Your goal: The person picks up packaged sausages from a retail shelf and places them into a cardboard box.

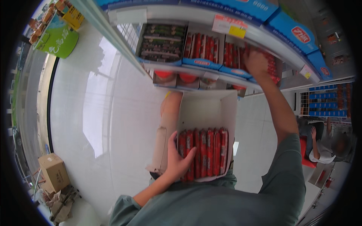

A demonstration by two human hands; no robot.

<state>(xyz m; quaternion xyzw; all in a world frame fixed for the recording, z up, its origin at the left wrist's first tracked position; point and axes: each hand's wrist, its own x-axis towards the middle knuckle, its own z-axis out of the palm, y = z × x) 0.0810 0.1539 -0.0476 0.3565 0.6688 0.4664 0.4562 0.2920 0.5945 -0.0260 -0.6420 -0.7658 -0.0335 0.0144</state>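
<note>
A white cardboard box [208, 110] rests on my lap, with red-wrapped sausages [203, 152] lined up in its lower half. My left hand [181, 162] grips the box's left wall, the thumb inside over the sausages and the fingers outside. At the shelf, my right hand [256, 62] reaches into a blue-edged display box [236, 71] among red packets; its fingertips are blurred, so a hold cannot be made out. Left of it stand another box of red sticks [201, 48] and one of dark packets [161, 42].
The shelf's price rail [183, 17] runs above my right hand. A glass panel edge [113, 36] slants at the left. A green bucket [60, 36] and a brown carton [55, 172] stand on the floor. A seated person [322, 149] is at the right.
</note>
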